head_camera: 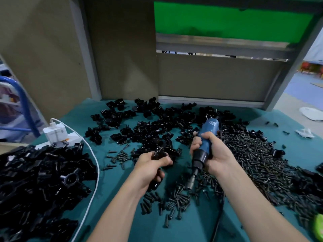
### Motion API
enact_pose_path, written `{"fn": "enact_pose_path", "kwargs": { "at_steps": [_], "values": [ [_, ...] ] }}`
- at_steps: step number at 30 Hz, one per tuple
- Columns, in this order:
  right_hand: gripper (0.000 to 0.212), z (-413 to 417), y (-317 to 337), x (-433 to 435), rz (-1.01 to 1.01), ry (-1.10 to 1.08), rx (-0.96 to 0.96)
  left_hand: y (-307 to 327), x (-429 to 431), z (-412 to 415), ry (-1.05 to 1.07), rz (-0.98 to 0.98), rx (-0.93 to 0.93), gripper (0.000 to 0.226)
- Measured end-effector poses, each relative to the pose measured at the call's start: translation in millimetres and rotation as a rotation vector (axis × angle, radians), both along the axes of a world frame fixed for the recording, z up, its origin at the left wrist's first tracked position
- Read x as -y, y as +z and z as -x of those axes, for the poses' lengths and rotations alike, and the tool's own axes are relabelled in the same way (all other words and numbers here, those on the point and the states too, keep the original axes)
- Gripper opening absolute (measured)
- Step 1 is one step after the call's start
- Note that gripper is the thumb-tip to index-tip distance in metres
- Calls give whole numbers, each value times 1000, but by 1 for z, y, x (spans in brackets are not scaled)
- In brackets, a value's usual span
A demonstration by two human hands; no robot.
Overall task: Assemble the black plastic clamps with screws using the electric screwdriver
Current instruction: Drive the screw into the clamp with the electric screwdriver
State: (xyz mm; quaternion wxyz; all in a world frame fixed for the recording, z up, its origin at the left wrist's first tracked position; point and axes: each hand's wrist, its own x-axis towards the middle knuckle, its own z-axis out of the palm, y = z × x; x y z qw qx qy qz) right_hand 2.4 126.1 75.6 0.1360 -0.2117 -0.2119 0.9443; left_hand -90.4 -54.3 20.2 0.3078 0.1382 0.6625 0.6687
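Table (pixel 122 215) teal. Clamp pile (pixel 40 180) left, screw heap (pixel 253 159) right, loose clamp parts (pixel 148 123) at back. Right grip (pixel 216 154) wrapped round blue electric screwdriver (pixel 206 140), long axis steep, bit (pixel 191 182) down over near screws (pixel 174 198). Left grip (pixel 150 166) clutches black clamp (pixel 160 152), just left of driver, apart. Likely next: clamp to bit.
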Motion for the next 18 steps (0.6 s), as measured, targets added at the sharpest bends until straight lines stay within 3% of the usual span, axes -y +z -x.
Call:
{"fn": "enact_pose_path", "kwargs": {
  "at_steps": [6, 11, 18],
  "values": [
    [17, 15, -2, -6, -32, -314, 1, -9, -5, -7, -15, 274, -279, 56],
    [21, 27, -6, -19, 25, -490, -10, -10, -5, -11, 60, 274, -367, 33],
    [26, 36, -5, -23, 38, -536, -32, -10, -8, -12, 63, 255, -393, 25]
  ]
}}
